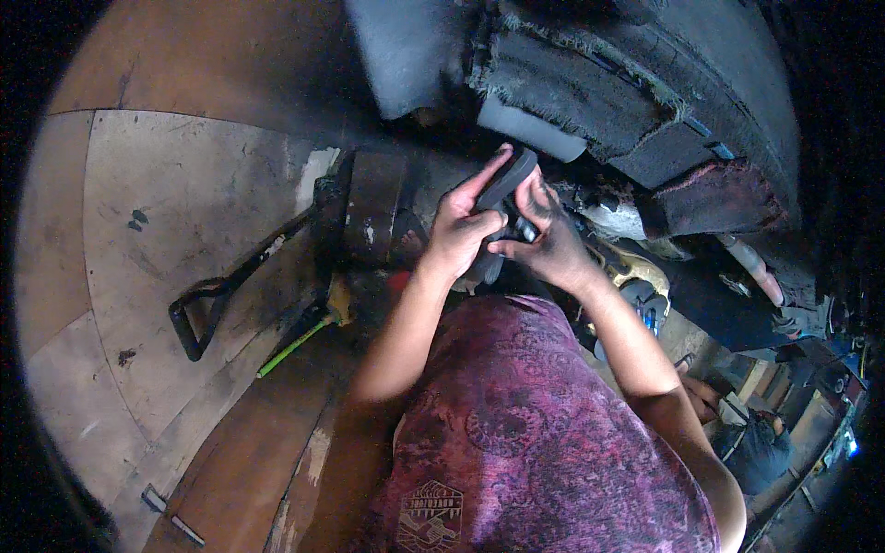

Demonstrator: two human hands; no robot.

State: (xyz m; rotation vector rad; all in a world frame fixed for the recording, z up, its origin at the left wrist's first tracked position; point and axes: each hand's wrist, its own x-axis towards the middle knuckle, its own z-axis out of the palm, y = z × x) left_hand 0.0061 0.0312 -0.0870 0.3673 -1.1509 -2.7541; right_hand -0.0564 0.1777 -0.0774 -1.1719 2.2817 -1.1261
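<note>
In front of my chest, both hands grip a black sandal [510, 177] with a thick, rounded sole edge. My left hand [458, 232] wraps its near side, fingers stretched up along the sole and the thumb pointing across it. On the other side my right hand [546, 241] closes around it, with dark smudges on the fingers. A small pale grey patch shows between the two hands, too unclear to name. The sandal's lower part is mostly hidden by my hands.
A black D-shaped handle [198, 318] and a bright green stick [293, 348] lie to the left, over wooden boards [175, 203]. Frayed dark fabric [581, 83] hangs at the upper right. Another person [761, 452] is at the lower right.
</note>
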